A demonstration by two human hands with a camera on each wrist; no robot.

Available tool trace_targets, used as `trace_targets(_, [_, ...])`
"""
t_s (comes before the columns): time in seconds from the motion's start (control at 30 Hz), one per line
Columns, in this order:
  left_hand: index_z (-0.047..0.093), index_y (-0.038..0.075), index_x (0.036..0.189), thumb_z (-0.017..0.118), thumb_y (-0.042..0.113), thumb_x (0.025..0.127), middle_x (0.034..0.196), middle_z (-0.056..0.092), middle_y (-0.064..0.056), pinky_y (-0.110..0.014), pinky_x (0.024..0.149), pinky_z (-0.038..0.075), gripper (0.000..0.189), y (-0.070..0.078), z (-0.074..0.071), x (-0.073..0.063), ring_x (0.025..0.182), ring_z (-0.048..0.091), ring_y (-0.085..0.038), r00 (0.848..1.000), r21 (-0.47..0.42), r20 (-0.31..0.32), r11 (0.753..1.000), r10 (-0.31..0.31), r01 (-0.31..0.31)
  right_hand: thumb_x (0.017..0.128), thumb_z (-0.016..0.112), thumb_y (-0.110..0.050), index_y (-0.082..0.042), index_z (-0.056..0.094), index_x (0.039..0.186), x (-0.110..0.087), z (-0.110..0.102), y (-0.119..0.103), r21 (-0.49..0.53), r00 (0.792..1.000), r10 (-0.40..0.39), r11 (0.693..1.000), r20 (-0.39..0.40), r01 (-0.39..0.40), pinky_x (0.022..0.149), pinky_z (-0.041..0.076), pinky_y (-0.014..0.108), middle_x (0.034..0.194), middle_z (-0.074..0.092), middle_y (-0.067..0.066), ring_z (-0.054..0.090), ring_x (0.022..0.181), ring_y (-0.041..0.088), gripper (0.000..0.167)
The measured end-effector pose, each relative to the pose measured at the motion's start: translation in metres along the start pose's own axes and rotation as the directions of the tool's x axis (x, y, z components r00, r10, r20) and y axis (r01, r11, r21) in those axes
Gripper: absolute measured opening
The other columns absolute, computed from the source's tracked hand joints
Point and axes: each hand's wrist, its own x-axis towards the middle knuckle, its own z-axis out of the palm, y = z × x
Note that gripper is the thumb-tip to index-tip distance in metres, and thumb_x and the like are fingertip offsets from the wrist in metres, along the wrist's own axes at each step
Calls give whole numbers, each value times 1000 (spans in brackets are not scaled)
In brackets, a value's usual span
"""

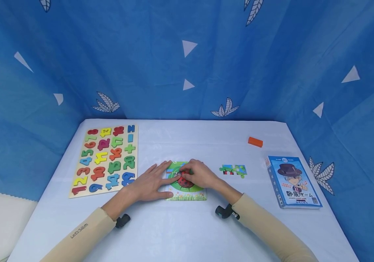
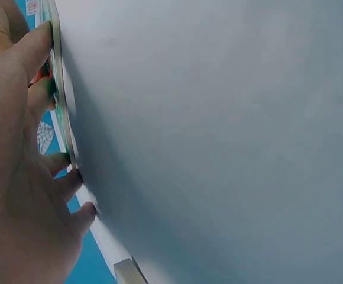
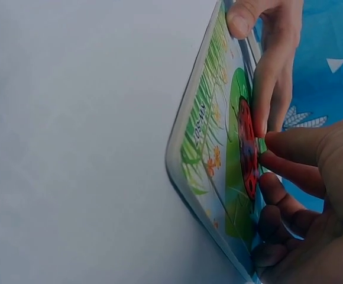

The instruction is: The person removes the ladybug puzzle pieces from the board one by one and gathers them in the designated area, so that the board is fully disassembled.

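Note:
A ladybug jigsaw puzzle (image 1: 190,194) in a flat board lies at the table's middle, with green grass along its near edge. Across its left side rests my left hand (image 1: 149,183), fingers spread; the index finger touches the picture by the ladybug's head and the thumb lies on the near left corner. My right hand (image 1: 200,174) has its fingers bent over the ladybug (image 3: 248,148). Thumb and index finger pinch at a puzzle piece there, mostly hidden by the fingertips. Two loose puzzle pieces (image 1: 227,169) lie right of the board.
A wooden number board (image 1: 78,171) with coloured numerals lies at the left. On the right are a blue game box (image 1: 298,182) and, farther back, an orange block (image 1: 255,142). Blue curtains (image 1: 160,65) surround the white table (image 1: 173,233).

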Motion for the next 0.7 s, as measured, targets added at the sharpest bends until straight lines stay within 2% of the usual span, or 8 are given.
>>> trace_targets(0.2, [36,38,155,51,69,94,169,10,-14,-57,121,20,70,-1,2,0,155,11,-30,1000,14,-22,1000,5,-4,97,68,-20,-12,72,123,0,0,-2,5,1000,-1,1000,3,1,84,46,37,106,65,2,55,91,13,27])
trace_targets(0.5, [37,39,154,52,69,93,168,13,-14,-57,120,22,70,-1,2,1,155,13,-29,999,24,-38,1000,8,-7,98,66,-21,-13,71,122,0,0,-1,22,1000,0,1000,-9,0,84,46,37,100,63,-1,55,89,13,26])
trace_targets(0.7, [40,37,153,53,68,93,167,13,-13,-56,121,21,69,-1,1,1,154,15,-31,999,8,-34,1000,4,-4,99,65,-22,-13,69,124,1,0,0,70,999,26,997,-25,-24,77,48,32,93,61,-4,54,83,12,27])
